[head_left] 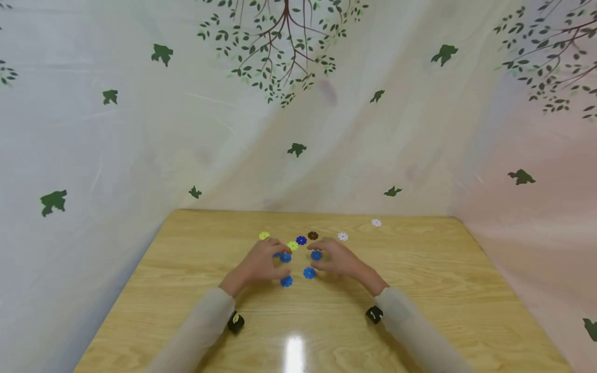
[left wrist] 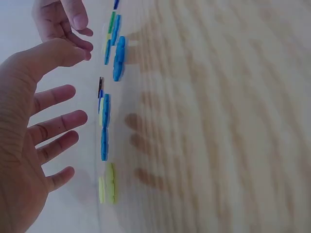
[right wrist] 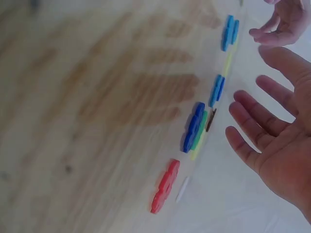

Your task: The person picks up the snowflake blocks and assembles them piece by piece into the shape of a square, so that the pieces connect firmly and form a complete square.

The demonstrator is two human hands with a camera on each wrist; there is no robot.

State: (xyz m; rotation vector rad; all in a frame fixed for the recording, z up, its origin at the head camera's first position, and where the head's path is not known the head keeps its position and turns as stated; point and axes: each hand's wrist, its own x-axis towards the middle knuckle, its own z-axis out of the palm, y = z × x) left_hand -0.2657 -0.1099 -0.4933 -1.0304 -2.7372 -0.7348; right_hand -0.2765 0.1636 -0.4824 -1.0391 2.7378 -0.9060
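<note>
Flat flower-shaped plastic discs lie on the wooden table. My left hand (head_left: 258, 261) hovers beside a blue disc (head_left: 286, 281) and another blue disc (head_left: 285, 257), its fingers spread and nothing held. Facing it, my right hand (head_left: 342, 257) is also spread and holds nothing, close to a blue disc (head_left: 316, 255) and a further blue disc (head_left: 309, 273). In the left wrist view the left fingers (left wrist: 58, 126) stand clear of the discs. A red disc (right wrist: 165, 186) and a dark blue disc (right wrist: 193, 127) show below the right palm in the right wrist view.
Beyond the hands lie a yellow disc (head_left: 264, 235), a dark blue disc (head_left: 301, 240), a brown disc (head_left: 313, 235) and a white disc (head_left: 342, 237). A second white disc (head_left: 376, 223) is near the far edge. A leaf-patterned curtain (head_left: 242, 176) borders the table (head_left: 420, 290).
</note>
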